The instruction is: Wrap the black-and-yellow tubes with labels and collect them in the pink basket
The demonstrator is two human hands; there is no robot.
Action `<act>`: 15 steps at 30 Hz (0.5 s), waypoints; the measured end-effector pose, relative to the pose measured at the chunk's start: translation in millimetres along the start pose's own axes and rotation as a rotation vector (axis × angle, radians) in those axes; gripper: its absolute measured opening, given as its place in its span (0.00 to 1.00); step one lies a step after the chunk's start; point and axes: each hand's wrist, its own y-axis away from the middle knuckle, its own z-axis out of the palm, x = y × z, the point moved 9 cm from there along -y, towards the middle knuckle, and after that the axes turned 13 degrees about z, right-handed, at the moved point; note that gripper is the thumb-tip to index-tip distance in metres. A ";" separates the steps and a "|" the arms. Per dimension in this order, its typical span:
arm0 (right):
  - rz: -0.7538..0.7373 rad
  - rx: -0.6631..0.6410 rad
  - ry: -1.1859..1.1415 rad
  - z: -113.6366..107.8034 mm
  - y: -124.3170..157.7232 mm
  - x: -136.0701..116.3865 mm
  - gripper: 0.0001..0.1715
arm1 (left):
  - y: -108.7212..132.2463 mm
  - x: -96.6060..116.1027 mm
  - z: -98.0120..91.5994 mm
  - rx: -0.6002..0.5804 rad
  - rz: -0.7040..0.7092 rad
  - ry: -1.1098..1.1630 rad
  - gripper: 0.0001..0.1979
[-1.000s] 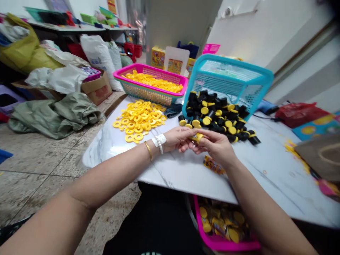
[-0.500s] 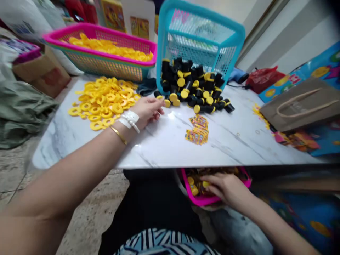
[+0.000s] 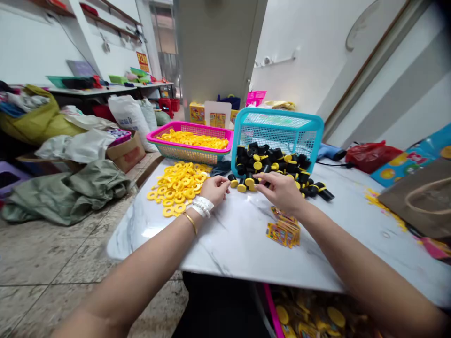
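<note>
- Black cylinders (image 3: 278,165) with yellow caps, spilled from a tipped blue basket (image 3: 278,127), lie heaped at the middle of a marble table (image 3: 229,244), where both of the person's hands meet the near edge of the heap.
- At left, loose yellow rings (image 3: 178,187) are strewn on the table in front of a pink basket (image 3: 190,149) filled with more of them.
- Just right of the rings, the left hand (image 3: 215,188) rests on the table with its fingers loosely curled. Its fingertips are at one stray cylinder, though it cannot be told whether they grip it.
- Judged by their look, the cylinders are small, hard plastic pieces, light and rigid rather than fragile. Their smooth round barrels are likely to roll and to slip from a loose hold.
- The surest grip appears to be a thumb-and-forefinger pinch across the black barrel, or just under the wider yellow cap, whose rim gives a stop.
- The right hand (image 3: 281,191) stretches its fingers into the front row of the heap. Whether they have closed on a piece is not clear.
- Near the right wrist sits a small stack of printed packets (image 3: 283,231).
- Farther right, well apart from the hands, a red bag (image 3: 369,156) and a brown paper bag (image 3: 419,199) lie on the table.
</note>
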 end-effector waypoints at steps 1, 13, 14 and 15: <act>0.003 -0.013 0.083 12.4 -10.2 0.5 0.22 | -0.9 0.1 -1.0 -0.007 0.014 -0.016 0.10; 0.063 -0.072 0.346 13.0 4.2 -2.0 0.19 | 14.7 44.8 23.4 -0.210 0.312 -0.334 0.12; 0.069 -0.101 0.367 12.7 8.4 -3.6 0.19 | 15.7 46.3 26.1 -0.223 0.326 -0.340 0.12; 0.062 -0.146 0.398 16.1 11.8 -5.1 0.19 | 16.6 46.6 28.9 -0.238 0.334 -0.344 0.12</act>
